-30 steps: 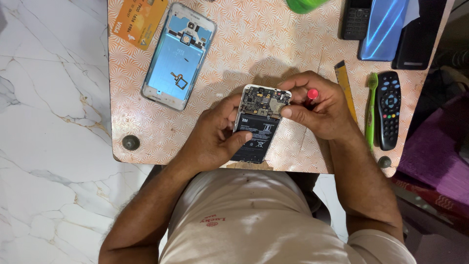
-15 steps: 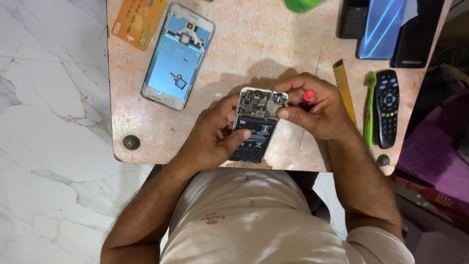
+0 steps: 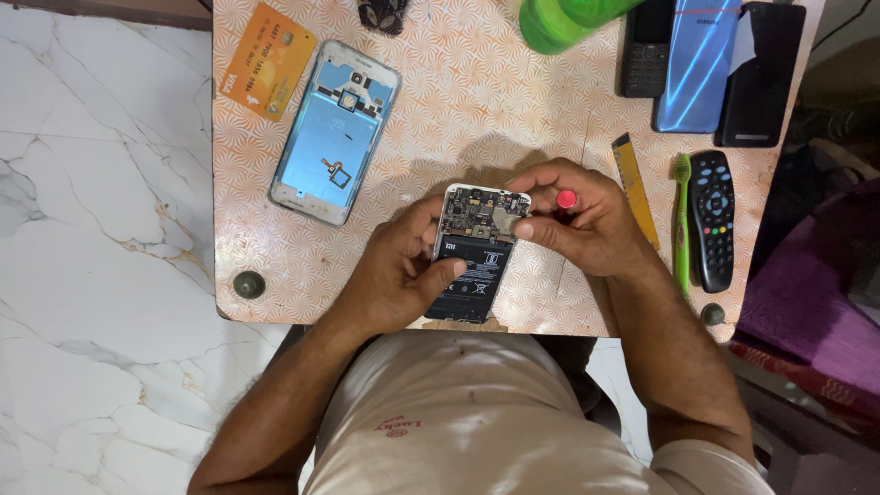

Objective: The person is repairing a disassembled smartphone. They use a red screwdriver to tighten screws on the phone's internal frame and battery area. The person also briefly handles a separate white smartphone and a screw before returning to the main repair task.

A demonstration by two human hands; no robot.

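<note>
An opened smartphone [image 3: 474,252] with its back removed lies on the patterned table [image 3: 477,101], circuit board at the top and black battery below. My left hand [image 3: 399,270] grips its left edge, thumb resting on the battery. My right hand [image 3: 582,220] is closed around a small screwdriver with a red cap [image 3: 566,199], its fingertips at the phone's upper right corner by the circuit board. The tool's tip is hidden by my fingers.
A removed blue phone back cover [image 3: 335,133] and an orange card [image 3: 268,61] lie at upper left. A green bottle [image 3: 559,20], several phones [image 3: 701,64], a yellow ruler [image 3: 635,188], a green toothbrush [image 3: 682,225] and a black remote [image 3: 712,220] sit right.
Both hands and the phone have stayed almost in place; my right hand's fingers shifted slightly at the phone's upper right corner.
</note>
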